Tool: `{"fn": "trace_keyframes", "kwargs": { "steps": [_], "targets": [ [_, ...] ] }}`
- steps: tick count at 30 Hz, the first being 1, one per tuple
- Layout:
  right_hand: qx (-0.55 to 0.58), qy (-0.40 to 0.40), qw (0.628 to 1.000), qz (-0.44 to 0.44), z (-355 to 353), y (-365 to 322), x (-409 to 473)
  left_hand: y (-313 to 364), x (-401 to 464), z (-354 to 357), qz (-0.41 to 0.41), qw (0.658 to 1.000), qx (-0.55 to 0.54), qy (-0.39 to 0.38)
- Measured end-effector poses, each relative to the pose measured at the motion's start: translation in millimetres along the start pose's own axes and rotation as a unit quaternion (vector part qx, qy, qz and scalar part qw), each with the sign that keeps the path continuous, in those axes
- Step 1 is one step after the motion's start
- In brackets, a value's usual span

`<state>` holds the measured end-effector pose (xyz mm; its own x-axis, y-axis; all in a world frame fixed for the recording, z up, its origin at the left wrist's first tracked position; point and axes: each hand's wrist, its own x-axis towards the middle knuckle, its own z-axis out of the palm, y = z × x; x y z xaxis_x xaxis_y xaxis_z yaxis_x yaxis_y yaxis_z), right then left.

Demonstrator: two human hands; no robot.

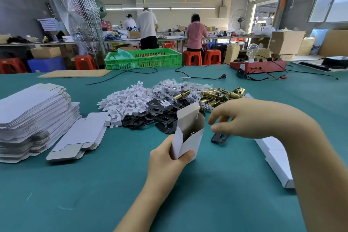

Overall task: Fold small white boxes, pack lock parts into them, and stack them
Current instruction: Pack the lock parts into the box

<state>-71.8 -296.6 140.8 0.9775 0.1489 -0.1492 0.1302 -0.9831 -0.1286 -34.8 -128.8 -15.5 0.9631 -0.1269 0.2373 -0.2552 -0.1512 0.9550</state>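
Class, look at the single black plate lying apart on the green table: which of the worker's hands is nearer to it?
Right. The right hand hovers just above the black plate, fingers almost on it. The left hand is further left, gripping the open white box.

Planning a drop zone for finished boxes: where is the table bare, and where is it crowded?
Bare green table in front of the left hand, right of the flat box stack. Another bare patch behind the parts pile, up to the black cable. Crowded: the pile itself, and around the right hand by the folded boxes.
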Motion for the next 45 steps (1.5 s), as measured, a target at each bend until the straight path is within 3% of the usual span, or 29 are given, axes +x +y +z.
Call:
{"fn": "trace_keyframes", "kwargs": {
  "steps": [4,7,13,19,26,31,45],
  "targets": [
    [0.023,0.004,0.999,0.021,1,12,4,0,-1,-1,0.012,0.999,-0.012,-0.030],
    [0.094,0.058,0.994,0.023,1,16,12,2,1,-1,-0.008,0.999,-0.035,-0.023],
    [0.226,0.192,0.954,0.055,21,28,39,0,8,-10,-0.045,0.990,-0.092,0.095],
    [0.316,0.208,0.922,0.083,50,35,61,-6,14,-17,-0.067,0.974,-0.052,0.210],
    [0.306,0.157,0.932,0.111,91,32,86,-8,19,-27,-0.089,0.929,-0.023,0.359],
    [0.289,0.158,0.939,0.097,112,22,104,-10,22,-27,-0.109,0.929,-0.028,0.353],
    [0.154,0.223,0.960,-0.063,91,-43,221,-10,25,-28,-0.124,0.935,-0.035,0.330]
  ]
}}
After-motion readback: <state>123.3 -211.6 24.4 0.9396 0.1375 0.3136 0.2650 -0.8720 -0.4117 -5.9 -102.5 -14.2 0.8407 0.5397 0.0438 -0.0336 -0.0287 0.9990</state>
